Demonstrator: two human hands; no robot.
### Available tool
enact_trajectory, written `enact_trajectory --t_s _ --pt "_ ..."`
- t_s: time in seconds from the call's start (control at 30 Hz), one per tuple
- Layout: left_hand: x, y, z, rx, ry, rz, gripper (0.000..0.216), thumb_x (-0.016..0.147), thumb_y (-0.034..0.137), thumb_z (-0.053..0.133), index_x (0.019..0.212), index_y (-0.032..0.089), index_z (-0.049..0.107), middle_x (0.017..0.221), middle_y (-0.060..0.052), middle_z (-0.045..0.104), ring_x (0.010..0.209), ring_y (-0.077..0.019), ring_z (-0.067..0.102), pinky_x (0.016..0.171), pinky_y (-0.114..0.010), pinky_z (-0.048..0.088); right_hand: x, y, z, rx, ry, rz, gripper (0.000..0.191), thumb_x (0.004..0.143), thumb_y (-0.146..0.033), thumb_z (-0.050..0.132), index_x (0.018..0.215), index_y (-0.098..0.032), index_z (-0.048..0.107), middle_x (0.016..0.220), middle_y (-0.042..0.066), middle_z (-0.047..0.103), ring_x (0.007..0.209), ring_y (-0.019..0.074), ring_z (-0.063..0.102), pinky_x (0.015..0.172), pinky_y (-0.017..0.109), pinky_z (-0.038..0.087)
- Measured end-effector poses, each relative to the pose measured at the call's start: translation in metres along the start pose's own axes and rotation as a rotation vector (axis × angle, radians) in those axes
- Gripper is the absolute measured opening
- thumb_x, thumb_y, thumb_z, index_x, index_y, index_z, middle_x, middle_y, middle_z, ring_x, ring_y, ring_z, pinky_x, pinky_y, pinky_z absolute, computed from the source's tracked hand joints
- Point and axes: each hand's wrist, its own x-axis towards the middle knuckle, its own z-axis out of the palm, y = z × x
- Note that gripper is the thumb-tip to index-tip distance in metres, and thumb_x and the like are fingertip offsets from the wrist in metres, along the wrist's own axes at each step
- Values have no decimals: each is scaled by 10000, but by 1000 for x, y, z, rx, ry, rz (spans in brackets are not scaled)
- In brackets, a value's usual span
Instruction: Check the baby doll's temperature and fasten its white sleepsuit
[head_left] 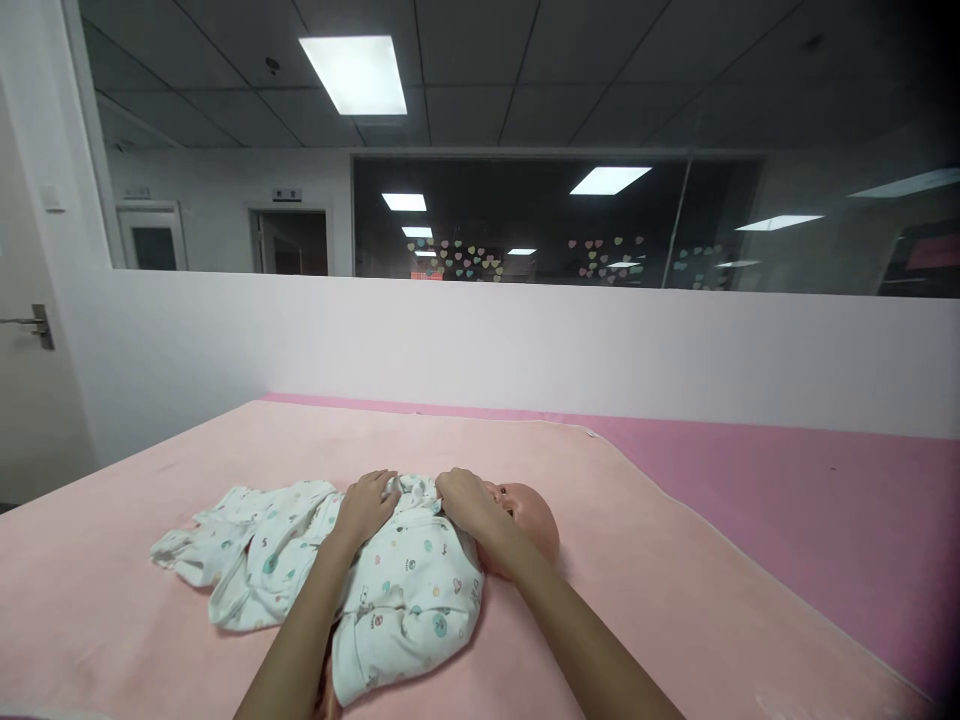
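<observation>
Both forearms come in from the bottom edge and reach out over a pale pink blanket that covers the near bed surface. At the far left that blanket runs broad and bare up to its back edge, with a white door and its handle beyond it. Moving right, the legs of a white printed baby sleepsuit trail out flat toward the left, well short of the blanket's edge, and the garment's body lies bunched around a baby doll in the middle. On it rests the left hand, fingers curled down onto the fabric near the collar; whether it pinches the cloth or only presses it I cannot tell. Just beside it the right hand is closed on a fold of the sleepsuit at the neckline, right against the doll's head, which lies bare and turned away to the right. Past the head the blanket is open up to its curving right edge, where a darker pink sheet begins and stretches to the low white partition wall.
</observation>
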Motion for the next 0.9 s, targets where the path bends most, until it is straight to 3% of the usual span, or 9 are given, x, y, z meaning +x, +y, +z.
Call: enact_trajectory --t_s 0.1,0.2,0.4,0.5,0.57,0.73,0.83,0.9 --pt "0 -1 2 53 -96 -53 448 780 396 383 1190 234 458 1158 -74 557 1056 -245 495 842 -339 362 -3 -5 0 -37 18 -26 93 794 -221 543 785 -165 616 798 58 598 777 152 561 705 275 430" --pt "-1 -1 3 94 -139 -107 476 783 441 357 1213 250 430 1183 -78 539 1051 -263 498 846 -364 358 -9 -6 -7 -104 39 -83 78 695 -97 591 630 -136 612 651 82 580 757 191 560 743 295 389" --pt "10 -2 8 161 -173 -56 648 723 409 440 1329 251 272 1406 -58 277 1268 -270 255 999 -450 208 -27 -3 -12 -485 166 -310 167 695 -39 497 611 -150 589 714 83 571 770 199 512 756 340 353" --pt "19 0 8 175 -286 -33 723 671 389 486 1340 256 246 1393 -53 305 1288 -288 209 1020 -500 122 -36 -7 -4 -506 159 -305 194 726 -56 471 623 -150 606 743 88 576 776 205 502 808 391 329" --pt "24 1 6 175 -331 -34 717 656 397 490 1327 251 281 1355 -70 371 1257 -298 272 1010 -508 144 -42 -10 0 -485 144 -277 187 735 -66 467 670 -142 625 786 100 586 809 215 503 874 438 285" --pt "23 2 4 215 -271 -51 567 648 449 486 1175 240 495 1228 -116 475 1148 -323 391 922 -465 294 -50 10 -9 -134 295 -233 217 734 -80 448 822 -157 631 920 83 601 939 197 494 993 454 147" --pt "19 1 5 217 -244 -53 477 669 456 467 1081 229 548 1188 -116 499 1133 -306 409 924 -446 290 -46 46 -15 335 435 -55 252 790 -160 408 937 -162 612 1020 69 593 1013 176 475 995 389 199" --pt "16 0 6 199 -247 -53 459 693 458 443 1073 213 527 1173 -111 521 1112 -280 442 944 -431 271 -41 73 -12 753 452 128 252 792 -265 445 939 -150 615 1049 72 589 1017 177 486 958 336 280"
